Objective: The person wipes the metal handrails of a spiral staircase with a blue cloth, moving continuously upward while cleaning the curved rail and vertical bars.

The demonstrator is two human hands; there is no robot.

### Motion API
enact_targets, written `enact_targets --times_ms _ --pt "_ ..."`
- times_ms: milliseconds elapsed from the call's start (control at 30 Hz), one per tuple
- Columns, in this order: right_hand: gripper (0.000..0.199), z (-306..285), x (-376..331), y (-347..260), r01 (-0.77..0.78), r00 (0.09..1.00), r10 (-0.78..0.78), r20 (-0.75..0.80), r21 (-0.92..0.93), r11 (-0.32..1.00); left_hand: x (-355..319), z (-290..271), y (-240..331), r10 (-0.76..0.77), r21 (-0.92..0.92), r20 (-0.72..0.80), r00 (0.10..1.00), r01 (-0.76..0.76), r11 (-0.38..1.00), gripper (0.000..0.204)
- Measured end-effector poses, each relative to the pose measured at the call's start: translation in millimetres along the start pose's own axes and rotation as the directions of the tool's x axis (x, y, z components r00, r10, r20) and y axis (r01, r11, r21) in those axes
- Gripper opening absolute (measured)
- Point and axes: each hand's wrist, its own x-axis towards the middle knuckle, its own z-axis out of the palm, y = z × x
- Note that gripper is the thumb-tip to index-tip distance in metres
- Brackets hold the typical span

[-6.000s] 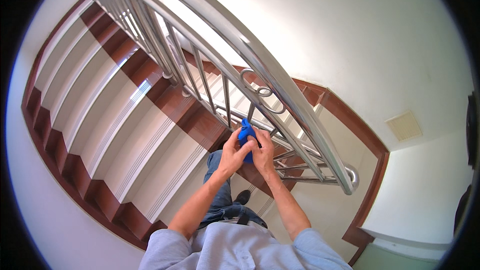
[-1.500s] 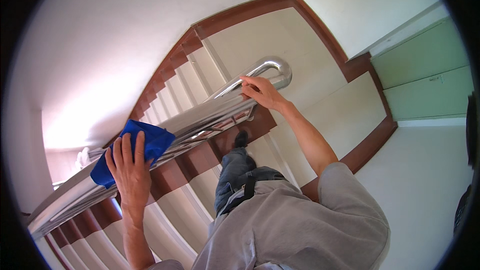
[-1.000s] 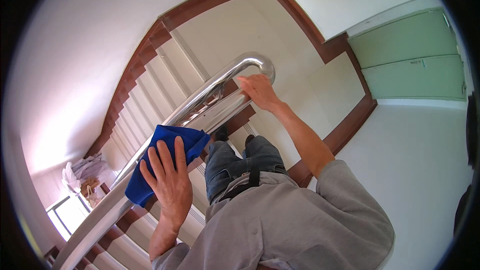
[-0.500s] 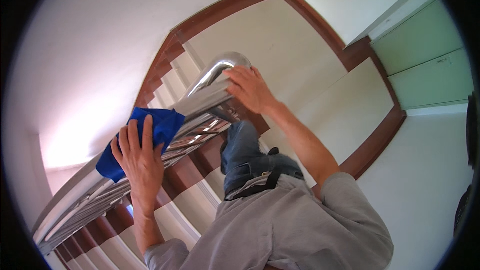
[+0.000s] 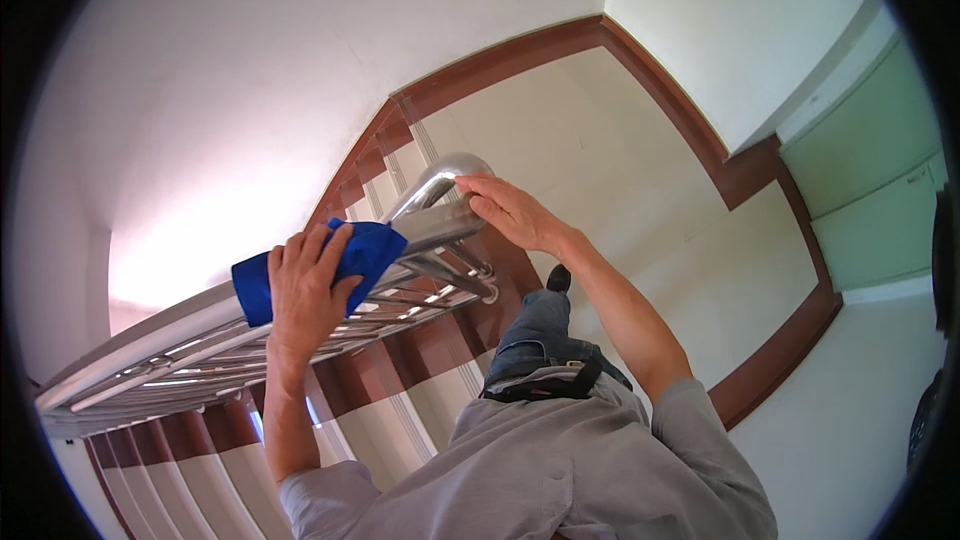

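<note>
A shiny steel handrail [image 5: 190, 317] slants across from the lower left and bends back on itself at its upper end. My left hand [image 5: 308, 292] presses a blue cloth [image 5: 371, 255] onto the rail, its fingers over the top and the thumb along the near side. The cloth drapes over the rail to both sides of that hand. At the bend, my right hand [image 5: 512, 215] lies against the metal with its fingers stretched out and nothing else in it. What its palm touches is hidden.
Below the railing, stairs [image 5: 370, 410] with dark red edging descend at the lower left; more steps [image 5: 375, 180] rise beyond the bend. A beige landing [image 5: 610, 160] with a dark red border spreads right. White walls surround it, with a green door [image 5: 880, 215] at the right.
My left hand and the blue cloth are closer to the rail's bend. My right hand stays at the bend. The view has shifted, and a dark shoe now shows beyond my jeans.
</note>
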Motion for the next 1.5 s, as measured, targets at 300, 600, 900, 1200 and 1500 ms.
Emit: enact_targets --times_ms 300,600,900,1200,1500 --pt "0.061 -33 77 38 -0.037 0.976 -0.023 0.216 0.27 0.962 30 37 52 -0.107 -0.028 0.058 0.993 0.109 0.994 0.074" --pt "0.082 -23 124 77 -0.221 0.891 -0.042 0.452 0.513 0.83 44 39 84 -0.338 -0.02 0.19 0.922 0.348 0.937 0.084" --pt "0.079 -32 190 143 -0.365 0.799 -0.036 0.6 0.531 0.764 92 71 150 -0.495 -0.057 0.281 0.822 0.529 0.847 0.056" --pt "0.076 -52 239 183 -0.515 0.53 -0.128 0.839 0.437 0.737 205 146 240 -0.927 0.227 0.145 0.346 0.9 0.371 0.089" --pt "0.072 -38 260 208 -0.655 0.426 -0.091 0.9 0.376 0.655 259 184 206 -0.994 0.18 -0.086 0.072 0.982 0.055 0.08"
